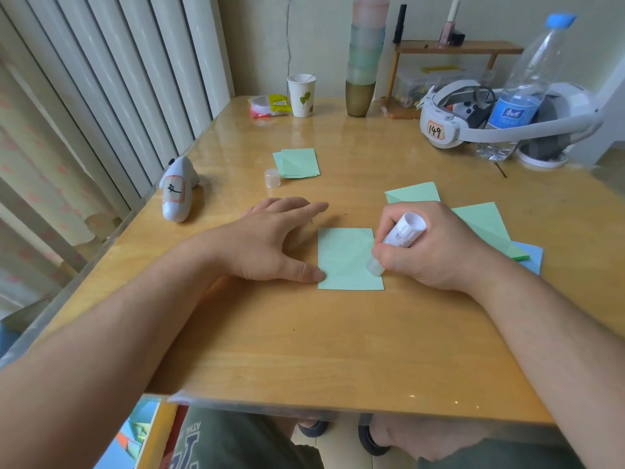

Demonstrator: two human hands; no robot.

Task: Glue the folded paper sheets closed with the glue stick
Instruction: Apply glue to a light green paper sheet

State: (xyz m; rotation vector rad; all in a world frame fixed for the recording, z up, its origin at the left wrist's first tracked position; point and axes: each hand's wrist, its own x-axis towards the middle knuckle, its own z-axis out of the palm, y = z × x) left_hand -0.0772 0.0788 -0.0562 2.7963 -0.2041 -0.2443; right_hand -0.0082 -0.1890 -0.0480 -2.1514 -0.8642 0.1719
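At centre, the right hand (436, 247) is gripping the glue stick (397, 240), gluing one sheet (345, 258); the flat-fingered left hand (270, 238) is steadying it; sheets at two o'clock (480, 221) seemingly awaiting glue.

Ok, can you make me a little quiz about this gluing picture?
1. True or false: the glue stick is in the right hand.
2. Where does the left hand's thumb press? A) the green paper's left edge B) the paper cup C) the water bottle
3. What small thing stands by the far stack of green papers?

Key: 1 true; 2 A; 3 the glue cap.
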